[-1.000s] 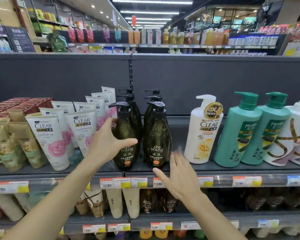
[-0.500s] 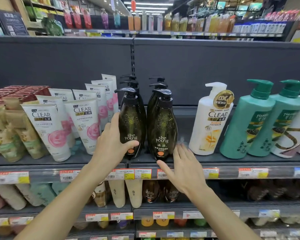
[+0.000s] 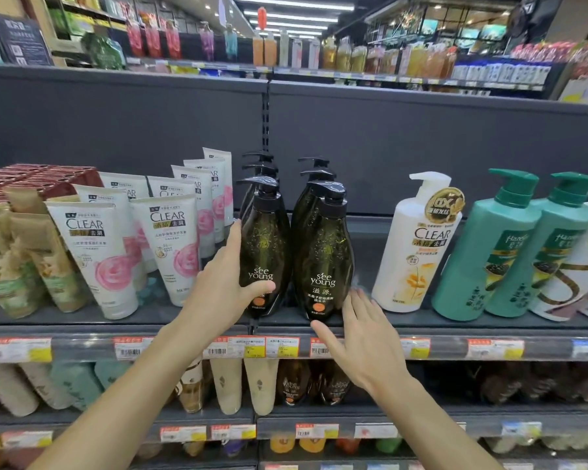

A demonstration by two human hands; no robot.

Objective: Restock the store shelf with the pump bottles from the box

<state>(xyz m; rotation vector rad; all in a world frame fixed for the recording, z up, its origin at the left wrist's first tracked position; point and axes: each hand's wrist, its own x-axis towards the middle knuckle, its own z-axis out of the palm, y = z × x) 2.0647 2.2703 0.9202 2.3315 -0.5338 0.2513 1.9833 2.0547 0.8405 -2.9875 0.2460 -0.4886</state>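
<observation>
Two rows of dark olive "see young" pump bottles stand upright on the grey shelf (image 3: 370,322), three deep in each row. My left hand (image 3: 223,286) is wrapped around the lower left side of the front left bottle (image 3: 263,245), thumb across its label. The front right bottle (image 3: 323,252) stands touching it. My right hand (image 3: 360,334) hovers with spread fingers just right of and below that bottle's base, holding nothing. The box is not in view.
White CLEAR tubes (image 3: 89,252) crowd the left of the bottles. A white CLEAR pump bottle (image 3: 418,245) and teal pump bottles (image 3: 489,245) stand to the right. A gap lies between the dark bottles and the white one. Price tags (image 3: 272,346) line the shelf edge; more products fill lower shelves.
The front left bottle has turned so its label faces forward, and my left hand has slid lower on it. My right hand stays beside the right bottle. The camera tilted slightly.
</observation>
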